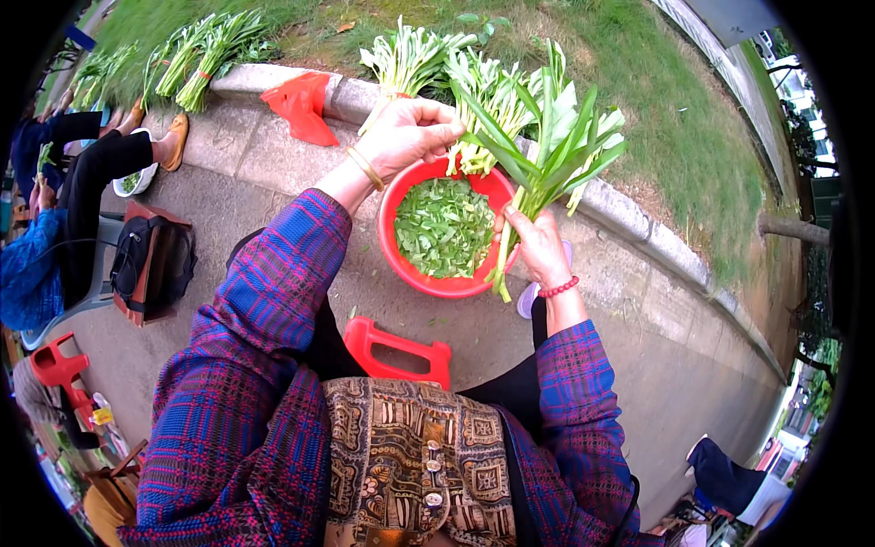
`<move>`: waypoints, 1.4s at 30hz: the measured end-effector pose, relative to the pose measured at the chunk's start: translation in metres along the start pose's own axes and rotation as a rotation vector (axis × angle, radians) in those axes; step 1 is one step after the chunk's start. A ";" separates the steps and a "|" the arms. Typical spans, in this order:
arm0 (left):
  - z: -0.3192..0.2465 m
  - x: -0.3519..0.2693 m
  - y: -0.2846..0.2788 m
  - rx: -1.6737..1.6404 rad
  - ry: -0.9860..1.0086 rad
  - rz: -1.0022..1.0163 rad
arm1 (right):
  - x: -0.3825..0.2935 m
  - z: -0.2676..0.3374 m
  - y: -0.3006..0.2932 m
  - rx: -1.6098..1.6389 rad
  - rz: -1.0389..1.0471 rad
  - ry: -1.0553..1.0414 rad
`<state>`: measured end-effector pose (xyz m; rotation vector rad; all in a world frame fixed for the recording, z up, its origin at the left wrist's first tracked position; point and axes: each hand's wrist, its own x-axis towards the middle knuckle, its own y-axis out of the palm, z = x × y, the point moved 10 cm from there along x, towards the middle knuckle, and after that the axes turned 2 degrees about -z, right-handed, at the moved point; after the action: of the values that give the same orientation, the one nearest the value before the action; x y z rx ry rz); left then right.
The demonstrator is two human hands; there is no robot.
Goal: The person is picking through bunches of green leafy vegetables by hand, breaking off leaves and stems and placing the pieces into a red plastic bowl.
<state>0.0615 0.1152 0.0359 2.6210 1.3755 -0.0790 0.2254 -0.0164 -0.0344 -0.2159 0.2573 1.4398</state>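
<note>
My right hand (536, 239) grips a small bunch of long-leaved green stalks (547, 171) by the stems, over the right side of a red plastic basin (437, 290). Cut green leaf pieces (444, 229) lie in the basin. My left hand (410, 133) is above the basin's back left, thumb and fingertips pinched together near the leaf tips; whether something thin is between them I cannot tell. Bundles of leafy greens (410, 61) lie on the kerb behind, and another bundle (485, 102) leans over the basin's back rim.
A red plastic bag (304, 106) lies on the stone kerb (615, 205). A red plastic stool (403, 355) stands between my knees. At left are a black bag (147, 256), more tied greens (198, 89) and a seated person (82, 178) beside a white basin (140, 181). Grass lies beyond the kerb.
</note>
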 end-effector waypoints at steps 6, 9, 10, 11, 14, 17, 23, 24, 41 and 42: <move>-0.007 -0.005 0.005 0.547 0.223 0.095 | 0.001 -0.002 -0.018 -0.061 -0.086 -0.001; -0.017 -0.008 0.002 0.781 0.347 -0.058 | 0.001 -0.004 -0.022 -0.018 -0.130 0.006; -0.019 -0.007 -0.003 0.743 0.338 -0.143 | 0.000 -0.003 -0.022 -0.003 -0.145 0.026; -0.020 -0.008 -0.010 0.703 0.329 -0.227 | -0.001 -0.004 -0.022 0.011 -0.160 0.047; -0.008 0.001 -0.035 0.420 0.310 -0.345 | 0.002 -0.002 -0.015 0.079 -0.163 0.064; -0.001 0.000 -0.052 0.131 0.164 -0.476 | 0.001 -0.012 -0.026 0.130 -0.238 0.120; 0.016 0.002 0.003 0.216 0.138 0.088 | 0.004 -0.014 -0.032 0.174 -0.215 0.103; 0.024 -0.001 0.015 0.274 0.112 0.142 | 0.003 -0.014 -0.031 0.173 -0.214 0.107; -0.058 -0.031 0.027 0.933 0.663 -0.397 | -0.003 -0.003 -0.009 0.170 -0.109 0.100; -0.060 -0.032 0.027 0.941 0.679 -0.400 | -0.004 -0.001 -0.006 0.178 -0.109 0.098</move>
<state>0.0635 0.0855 0.1022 3.1760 2.6113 0.1762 0.2308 -0.0216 -0.0342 -0.1534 0.4451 1.2919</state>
